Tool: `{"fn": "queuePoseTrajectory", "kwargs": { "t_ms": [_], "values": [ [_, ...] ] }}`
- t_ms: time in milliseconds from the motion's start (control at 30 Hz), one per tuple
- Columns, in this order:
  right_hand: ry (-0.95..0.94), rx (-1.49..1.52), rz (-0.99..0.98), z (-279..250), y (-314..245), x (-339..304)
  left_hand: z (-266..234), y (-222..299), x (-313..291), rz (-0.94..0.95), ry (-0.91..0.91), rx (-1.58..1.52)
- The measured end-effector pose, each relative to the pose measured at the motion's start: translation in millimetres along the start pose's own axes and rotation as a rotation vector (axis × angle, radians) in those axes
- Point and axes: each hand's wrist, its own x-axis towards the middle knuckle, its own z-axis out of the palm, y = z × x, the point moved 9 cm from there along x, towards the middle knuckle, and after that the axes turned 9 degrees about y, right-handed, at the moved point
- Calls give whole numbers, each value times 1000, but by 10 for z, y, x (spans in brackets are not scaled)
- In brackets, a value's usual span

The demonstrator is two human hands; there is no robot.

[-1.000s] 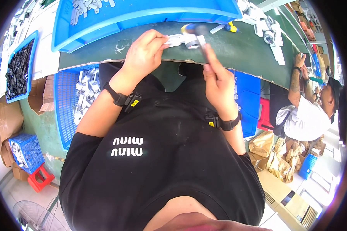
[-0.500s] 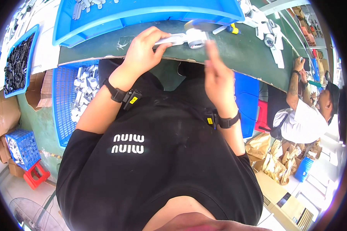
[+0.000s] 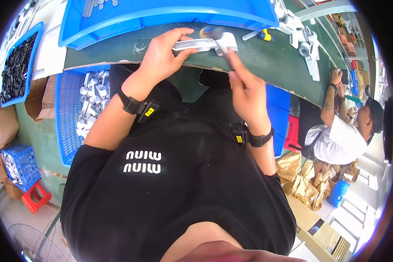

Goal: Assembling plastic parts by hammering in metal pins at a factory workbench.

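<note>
My left hand [image 3: 163,52] pinches the long arm of a white-grey plastic part [image 3: 197,44]. The part's rounded end [image 3: 228,42] points right, over the green tabletop. My right hand [image 3: 249,89] is closed around the handle of a hammer [image 3: 223,47], which is smeared by motion. Its dark head, with a yellowish end, is above the part, near where arm and round end meet. Whether the head touches the part, I cannot tell.
A large blue tray [image 3: 170,19] with grey pieces lies beyond my hands. White parts [image 3: 305,49] and a yellow-black object [image 3: 264,35] are on the green table [image 3: 284,65]. A blue crate [image 3: 67,118] of white parts stands lower left. A person [image 3: 340,137] works at right.
The hammer's head has shifted left, from above the round end toward the arm. My right hand has moved slightly left and down. My left hand still holds the part.
</note>
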Motion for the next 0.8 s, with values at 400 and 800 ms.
{"fn": "queuePoseTrajectory", "kwargs": {
  "t_ms": [400,800],
  "values": [
    [185,156,-115,-67,-29,-92,32,-17,20,-53,-27,-45],
    [219,81,-277,-113,-63,-36,21,18,11,-47,-38,-66]
  ]
}}
